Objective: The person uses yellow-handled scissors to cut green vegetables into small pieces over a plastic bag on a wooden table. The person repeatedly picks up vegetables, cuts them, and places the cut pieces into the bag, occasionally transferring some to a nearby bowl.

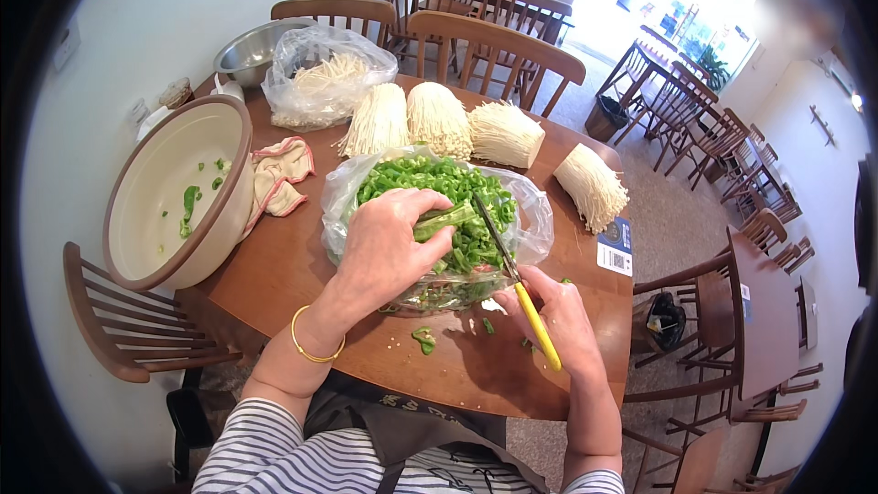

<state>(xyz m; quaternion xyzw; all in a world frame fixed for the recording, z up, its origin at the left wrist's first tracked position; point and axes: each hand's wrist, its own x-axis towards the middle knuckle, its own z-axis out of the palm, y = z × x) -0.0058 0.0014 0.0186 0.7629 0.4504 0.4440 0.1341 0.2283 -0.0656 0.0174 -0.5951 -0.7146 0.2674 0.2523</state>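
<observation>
My left hand [392,241] holds green peppers [444,218] between thumb and fingers, over a clear plastic bag [537,209] heaped with cut green pepper pieces [418,177]. In my right hand [559,315] is a pair of scissors [534,322] with yellow handles; its dark blades reach up beside the pepper ends. Whether the blades are apart is hard to tell. Several bundles of enoki mushrooms [439,120] lie beyond the bag, one of them further right. Small pepper scraps [424,339] and seeds are scattered on the wooden table [480,384] near me.
A large beige basin [236,151] with pepper scraps stands at the left, beside a folded cloth [280,175]. Behind are a steel bowl [240,48] and a plastic bag of enoki [329,82]. A printed card [615,247] lies at the right edge. Wooden chairs [494,41] surround the table.
</observation>
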